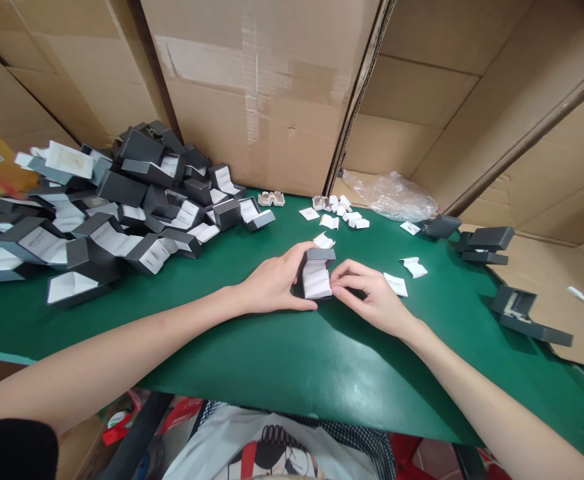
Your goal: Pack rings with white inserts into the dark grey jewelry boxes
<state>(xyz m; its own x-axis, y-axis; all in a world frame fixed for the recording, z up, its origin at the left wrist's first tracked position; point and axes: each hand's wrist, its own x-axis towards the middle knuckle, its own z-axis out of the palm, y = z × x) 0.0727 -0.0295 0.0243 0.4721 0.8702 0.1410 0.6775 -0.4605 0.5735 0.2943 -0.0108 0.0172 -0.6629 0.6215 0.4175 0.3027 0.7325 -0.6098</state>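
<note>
My left hand point(282, 280) is wrapped round the left side of a small dark grey jewelry box point(321, 255), thumb in front and fingers behind. The box's lid stands raised, showing a white insert point(317, 283) inside. At the right edge of that insert, the fingertips of my right hand point(369, 293) are pinched together on it. Just behind the box lies a loose white piece point(325, 241). A flat white card point(396, 285) rests on the table beyond my right hand, partly hidden by it.
A heap of dark grey boxes point(122, 187), many with lids raised, covers the table's left. Loose white inserts point(356, 220) lie at the back middle, near a clear plastic bag point(392, 193). Several boxes point(487, 240) stand at the right. Large cardboard cartons point(272, 87) wall the back.
</note>
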